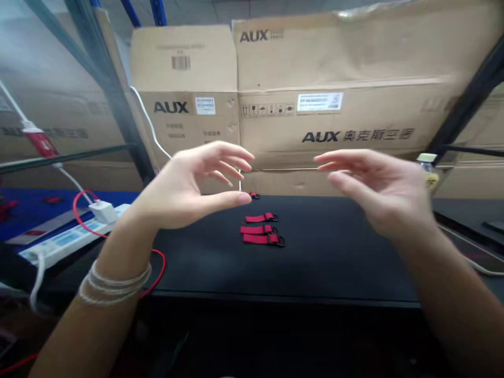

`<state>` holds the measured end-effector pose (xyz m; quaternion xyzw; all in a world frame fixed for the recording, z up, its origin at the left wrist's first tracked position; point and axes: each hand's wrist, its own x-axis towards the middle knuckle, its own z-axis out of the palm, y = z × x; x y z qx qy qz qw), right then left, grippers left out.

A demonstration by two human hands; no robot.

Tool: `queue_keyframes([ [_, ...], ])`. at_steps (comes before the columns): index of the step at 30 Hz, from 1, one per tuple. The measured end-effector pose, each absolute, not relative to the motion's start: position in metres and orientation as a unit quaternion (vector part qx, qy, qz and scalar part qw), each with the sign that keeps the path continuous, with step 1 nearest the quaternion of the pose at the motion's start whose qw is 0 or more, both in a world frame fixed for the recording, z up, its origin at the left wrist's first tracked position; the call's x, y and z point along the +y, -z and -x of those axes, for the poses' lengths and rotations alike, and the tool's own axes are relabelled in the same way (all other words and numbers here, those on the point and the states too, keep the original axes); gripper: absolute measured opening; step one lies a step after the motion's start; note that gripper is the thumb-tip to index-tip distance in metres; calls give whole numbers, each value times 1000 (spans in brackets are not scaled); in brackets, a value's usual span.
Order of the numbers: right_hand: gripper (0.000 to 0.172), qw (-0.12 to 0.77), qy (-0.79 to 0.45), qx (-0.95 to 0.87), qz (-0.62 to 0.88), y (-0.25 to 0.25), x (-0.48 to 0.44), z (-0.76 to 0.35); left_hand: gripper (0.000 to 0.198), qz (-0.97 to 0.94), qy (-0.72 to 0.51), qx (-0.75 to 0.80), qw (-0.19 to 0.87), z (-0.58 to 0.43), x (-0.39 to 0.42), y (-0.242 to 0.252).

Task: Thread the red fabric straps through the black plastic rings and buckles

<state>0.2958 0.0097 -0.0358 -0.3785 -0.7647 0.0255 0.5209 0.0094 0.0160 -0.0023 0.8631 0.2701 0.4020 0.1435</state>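
Note:
My left hand [189, 184] and my right hand [378, 184] are both raised above a black table [334, 252], palms facing each other with fingers stretched out and apart, holding nothing. Below and between them three red fabric straps with black metal rings [261, 229] lie in a short stack on the table. A fourth small red piece [255, 196] sits just beyond the left thumb tip. Several thin bracelets [114, 283] circle my left wrist.
Large AUX cardboard boxes [315, 94] stand right behind the table. At the left lie a white power strip [63, 241] with a charger [103, 211] and a red cable [155, 273]. A bottle [428, 167] stands at the right behind my hand.

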Motion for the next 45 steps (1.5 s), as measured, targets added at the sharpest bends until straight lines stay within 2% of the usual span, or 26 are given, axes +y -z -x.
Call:
queue_keyframes([
  [1, 32, 487, -45, -776, 398, 41, 27, -290, 44, -884, -334, 291, 152, -18, 36, 7],
  [3, 31, 364, -91, -814, 443, 61, 70, -282, 43, -901, -205, 346, 162, -34, 80, 27],
  [5, 36, 237, -94, -831, 494, 91, 114, -279, 44, -904, -132, 391, 112, -46, 121, 57],
  [7, 42, 193, -122, -818, 528, 126, 145, -280, 44, -901, -96, 418, 65, -52, 150, 93],
  [10, 46, 236, -181, -791, 535, 168, 162, -285, 46, -893, -92, 429, 101, -54, 168, 140],
  [14, 41, 245, -147, -805, 519, 185, 158, -285, 36, -890, -145, 423, 87, -54, 167, 168],
  [20, 29, 234, -146, -801, 531, 181, 158, -281, 28, -888, -154, 429, 64, -60, 167, 170],
  [29, 43, 222, -163, -800, 533, 183, 161, -282, 30, -877, -149, 451, 72, -60, 171, 173],
  [33, 41, 225, -154, -803, 530, 182, 159, -281, 29, -875, -158, 451, 72, -61, 169, 172],
  [38, 36, 233, -146, -807, 522, 183, 160, -281, 40, -882, -188, 424, 81, -58, 171, 172],
  [45, 36, 226, -156, -810, 518, 179, 160, -283, 33, -872, -206, 433, 92, -58, 174, 174],
])
